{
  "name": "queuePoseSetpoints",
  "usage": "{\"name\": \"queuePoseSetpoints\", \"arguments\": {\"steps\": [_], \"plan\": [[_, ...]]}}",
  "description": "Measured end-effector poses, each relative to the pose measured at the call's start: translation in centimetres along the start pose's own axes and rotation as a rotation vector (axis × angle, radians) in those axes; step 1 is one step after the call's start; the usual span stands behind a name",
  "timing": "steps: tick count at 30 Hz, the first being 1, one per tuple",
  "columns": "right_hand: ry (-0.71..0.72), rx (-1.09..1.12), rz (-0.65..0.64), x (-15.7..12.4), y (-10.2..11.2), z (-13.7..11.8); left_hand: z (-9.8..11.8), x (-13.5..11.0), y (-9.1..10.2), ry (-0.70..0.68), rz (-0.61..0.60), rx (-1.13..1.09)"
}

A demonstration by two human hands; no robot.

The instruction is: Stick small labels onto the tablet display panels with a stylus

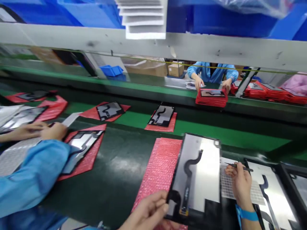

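My left hand (148, 212) grips the lower left corner of a flat display panel (203, 172) with a black flex cable on its silver back. The panel lies tilted over a pink bubble-wrap bag (160, 166). My right hand (240, 183), with a blue wrist strap, is closed on thin black tweezers (240, 166) just right of the panel, above a small white gridded sheet (226, 185).
More panels (275, 195) lie at right. Panels on pink bags (161, 116) ride the green conveyor (216, 134). A co-worker's blue sleeve (31, 179) and hands work at left. Another person across the belt holds a red stack (212, 97). Blue bins sit overhead.
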State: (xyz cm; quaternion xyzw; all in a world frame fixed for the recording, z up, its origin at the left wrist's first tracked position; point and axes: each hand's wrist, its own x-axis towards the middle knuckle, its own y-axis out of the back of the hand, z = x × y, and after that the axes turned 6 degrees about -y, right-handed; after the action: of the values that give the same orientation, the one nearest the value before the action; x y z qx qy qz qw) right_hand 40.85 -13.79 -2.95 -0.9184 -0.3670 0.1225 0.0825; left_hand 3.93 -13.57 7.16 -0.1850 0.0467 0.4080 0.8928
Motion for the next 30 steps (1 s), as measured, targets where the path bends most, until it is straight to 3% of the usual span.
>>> {"name": "queuePoseSetpoints", "arguments": {"steps": [4, 8, 10, 13, 15, 18, 22, 30], "plan": [[-0.091, 0.009, -0.043, -0.7, -1.5, -0.2, -1.5, -2.0, 5.3, 0.042, 0.176, 0.134], [-0.125, -0.030, -0.091, -2.4, -4.4, -0.4, -3.5, -2.1, 7.7, 0.174, 0.175, 0.198], [-0.128, -0.048, -0.134, -3.2, -5.9, -0.5, -3.8, -1.8, 8.5, 0.219, 0.168, 0.391], [-0.137, -0.088, -0.215, -4.0, -8.0, -0.6, -3.0, -0.4, 9.9, 0.079, 0.291, 0.848], [-0.150, -0.121, -0.265, -4.4, -9.4, -0.6, -2.1, 1.6, 11.0, -0.075, 0.396, 0.995], [-0.176, -0.161, -0.331, -5.2, -11.9, -0.8, -1.1, 5.7, 12.5, -0.273, 0.462, 0.973], [-0.228, -0.207, -0.391, -6.9, -15.6, -0.7, -1.6, 9.8, 13.5, -0.394, 0.408, 0.866], [-0.306, -0.358, -0.458, -9.2, -21.6, 1.4, -2.9, 9.3, 14.1, -0.384, 0.328, 0.778]]}}
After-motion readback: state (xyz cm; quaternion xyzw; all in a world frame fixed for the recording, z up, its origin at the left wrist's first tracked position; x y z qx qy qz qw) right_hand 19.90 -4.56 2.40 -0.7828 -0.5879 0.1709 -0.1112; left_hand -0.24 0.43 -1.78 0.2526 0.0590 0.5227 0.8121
